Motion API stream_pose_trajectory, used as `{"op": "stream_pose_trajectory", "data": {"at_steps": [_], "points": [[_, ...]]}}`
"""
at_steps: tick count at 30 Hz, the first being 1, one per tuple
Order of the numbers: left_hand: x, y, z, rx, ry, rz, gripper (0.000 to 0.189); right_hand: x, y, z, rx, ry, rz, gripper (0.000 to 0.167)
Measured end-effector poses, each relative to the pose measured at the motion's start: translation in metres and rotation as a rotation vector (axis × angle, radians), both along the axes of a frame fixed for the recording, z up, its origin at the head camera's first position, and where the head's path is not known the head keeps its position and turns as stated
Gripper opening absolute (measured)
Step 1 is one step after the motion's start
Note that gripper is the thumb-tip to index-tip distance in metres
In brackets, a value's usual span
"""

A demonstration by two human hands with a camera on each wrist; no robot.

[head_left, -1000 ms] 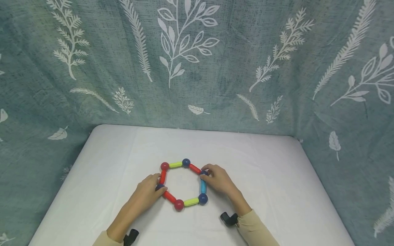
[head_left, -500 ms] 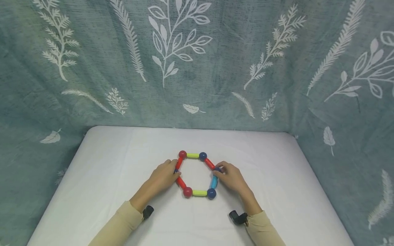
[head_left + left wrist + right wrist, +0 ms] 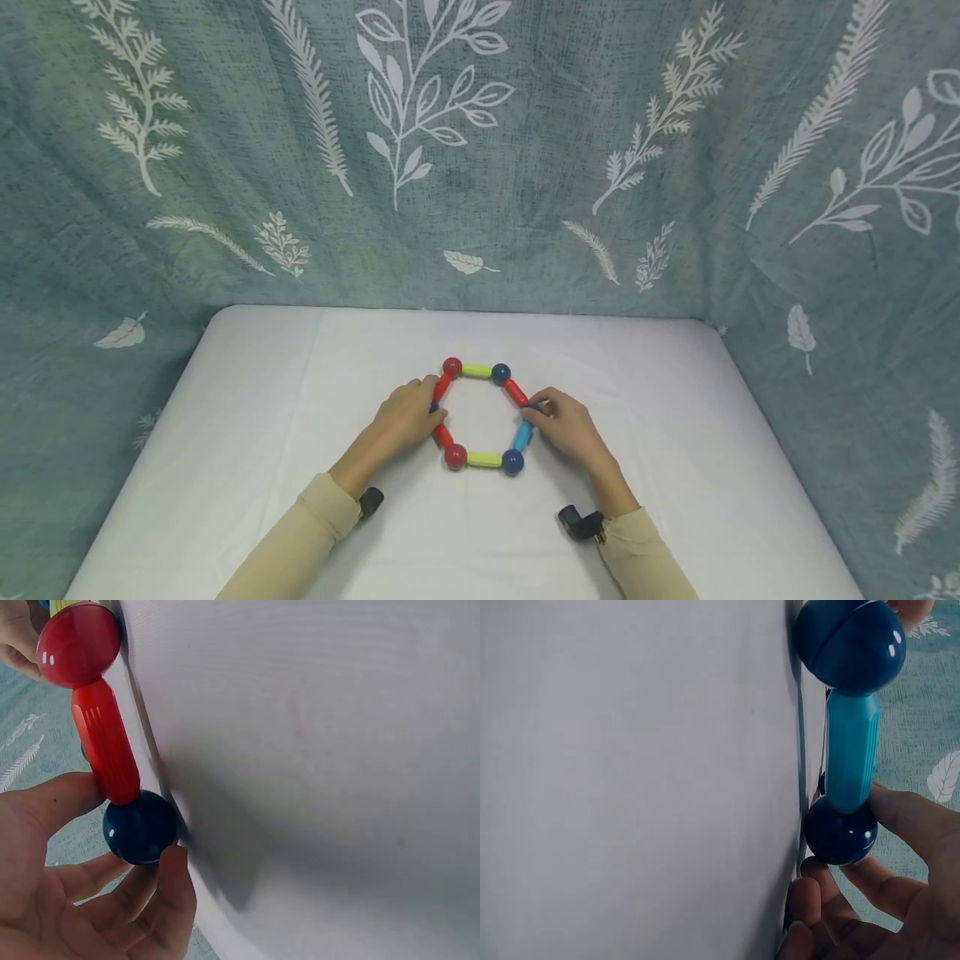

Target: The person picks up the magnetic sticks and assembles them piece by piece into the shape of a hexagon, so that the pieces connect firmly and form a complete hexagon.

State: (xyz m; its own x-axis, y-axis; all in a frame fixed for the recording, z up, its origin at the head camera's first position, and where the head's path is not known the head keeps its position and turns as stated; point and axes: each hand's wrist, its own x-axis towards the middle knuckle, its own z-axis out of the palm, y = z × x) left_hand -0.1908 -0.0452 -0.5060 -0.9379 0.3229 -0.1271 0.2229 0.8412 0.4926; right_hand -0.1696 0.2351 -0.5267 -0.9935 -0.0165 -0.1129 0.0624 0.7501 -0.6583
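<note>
A six-sided ring of magnetic rods and balls lies on the white table, its corners being balls. My left hand [image 3: 405, 414] pinches the dark blue ball [image 3: 140, 827] at the left corner between thumb and fingers. At the opposite corner, my right hand [image 3: 566, 423] grips another dark blue ball [image 3: 841, 831], where a light blue rod [image 3: 852, 750] joins it. Red rods [image 3: 106, 741] meet at the left ball, which is mostly covered by the hand in the head view. Yellow-green rods [image 3: 484, 460] form the near and far sides, between red balls [image 3: 455, 457] and dark blue balls [image 3: 513, 462].
The white-covered table [image 3: 337, 350] extends around the ring on all sides. Behind it hangs a green curtain [image 3: 525, 167] with white leaf prints. Black wrist cameras [image 3: 580, 523] sit at both sleeves.
Both hands have carried the ring to the right and away from the person, turning it slightly. The grip on both side balls stays the same. The head view has shifted a little.
</note>
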Motion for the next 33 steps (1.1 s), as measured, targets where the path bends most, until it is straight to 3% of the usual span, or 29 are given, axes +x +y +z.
{"op": "stream_pose_trajectory", "data": {"at_steps": [13,19,22,26,33], "points": [[-0.003,-0.006,-0.002,0.065,-0.028,0.014,0.060,-0.008,0.009,-0.002,-0.015,-0.007,-0.042,0.034],[0.001,-0.013,-0.002,0.131,-0.079,0.096,0.065,-0.008,0.007,-0.001,-0.018,-0.021,-0.042,0.035],[0.002,-0.015,-0.003,0.106,-0.112,0.129,0.071,-0.008,0.006,0.000,-0.015,-0.021,-0.047,0.035],[0.002,-0.012,-0.009,0.080,-0.161,0.125,0.077,-0.008,0.006,0.001,-0.018,-0.017,-0.051,0.035],[0.002,-0.006,-0.013,0.133,-0.155,0.172,0.068,-0.008,0.005,0.000,-0.014,-0.024,-0.047,0.037]]}}
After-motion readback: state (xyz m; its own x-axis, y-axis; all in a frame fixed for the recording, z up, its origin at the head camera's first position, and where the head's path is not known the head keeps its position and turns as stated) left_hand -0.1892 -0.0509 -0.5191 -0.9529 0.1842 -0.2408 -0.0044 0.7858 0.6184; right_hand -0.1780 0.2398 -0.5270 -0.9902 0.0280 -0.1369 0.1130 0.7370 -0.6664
